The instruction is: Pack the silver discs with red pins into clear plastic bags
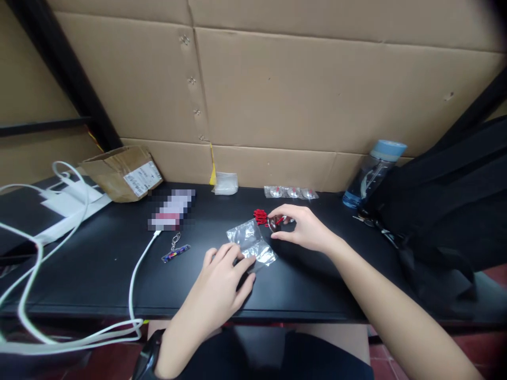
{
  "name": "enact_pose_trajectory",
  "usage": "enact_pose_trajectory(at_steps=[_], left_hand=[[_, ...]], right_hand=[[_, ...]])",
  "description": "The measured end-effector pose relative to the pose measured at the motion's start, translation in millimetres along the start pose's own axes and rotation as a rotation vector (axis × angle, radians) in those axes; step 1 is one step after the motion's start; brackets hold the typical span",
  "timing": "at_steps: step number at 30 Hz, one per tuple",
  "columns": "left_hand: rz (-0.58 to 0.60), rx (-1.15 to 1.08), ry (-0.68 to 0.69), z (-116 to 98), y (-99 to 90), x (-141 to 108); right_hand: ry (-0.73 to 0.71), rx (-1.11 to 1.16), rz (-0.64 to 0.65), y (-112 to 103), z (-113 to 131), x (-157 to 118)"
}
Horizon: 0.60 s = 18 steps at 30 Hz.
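Observation:
My right hand [301, 227] grips a small round dark-brown shiny piece [273, 224] between thumb and fingers, just above the black tabletop. A bit of red shows by my fingers; exactly what the piece is, I cannot tell. Beside it on the left lies a bundle of short red cords [260, 216]. My left hand [225, 277] rests with its fingers spread on the lower left part of a clear plastic bag [247, 235]. The bag lies flat and crinkled, and no contents can be made out in it.
Against the cardboard wall lie a row of small wrapped pieces [293, 192] and a stack of clear bags [225, 183]. At left are a phone [172, 210] on a white cable [137, 274], a keychain [175, 253] and a cardboard box [121, 174]. A water bottle [372, 174] and black bag [431, 211] stand right.

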<state>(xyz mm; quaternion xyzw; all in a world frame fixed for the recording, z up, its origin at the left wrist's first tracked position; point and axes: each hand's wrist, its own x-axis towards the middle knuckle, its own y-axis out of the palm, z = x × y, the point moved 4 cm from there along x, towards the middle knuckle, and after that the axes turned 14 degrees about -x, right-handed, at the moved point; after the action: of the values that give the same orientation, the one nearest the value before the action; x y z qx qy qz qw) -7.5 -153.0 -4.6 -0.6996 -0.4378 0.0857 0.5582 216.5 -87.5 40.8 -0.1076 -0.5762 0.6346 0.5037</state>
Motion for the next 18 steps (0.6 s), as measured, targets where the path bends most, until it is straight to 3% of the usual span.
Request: enact_pose_trajectory(at_steps=[4, 11, 18], left_hand=[[-0.010, 0.025, -0.006, -2.0, -0.5, -1.1], [0.050, 0.020, 0.005, -1.5, 2.3, -4.0], [0.086, 0.039, 0.025, -3.5, 5.2, -8.5]], right_hand=[[-0.051, -0.027, 0.062, -0.8, 11.6, 0.0], [-0.092, -0.108, 0.335, -1.0, 28.7, -6.0], [-0.070, -0.155, 0.423, 2.5, 29.9, -11.1]])
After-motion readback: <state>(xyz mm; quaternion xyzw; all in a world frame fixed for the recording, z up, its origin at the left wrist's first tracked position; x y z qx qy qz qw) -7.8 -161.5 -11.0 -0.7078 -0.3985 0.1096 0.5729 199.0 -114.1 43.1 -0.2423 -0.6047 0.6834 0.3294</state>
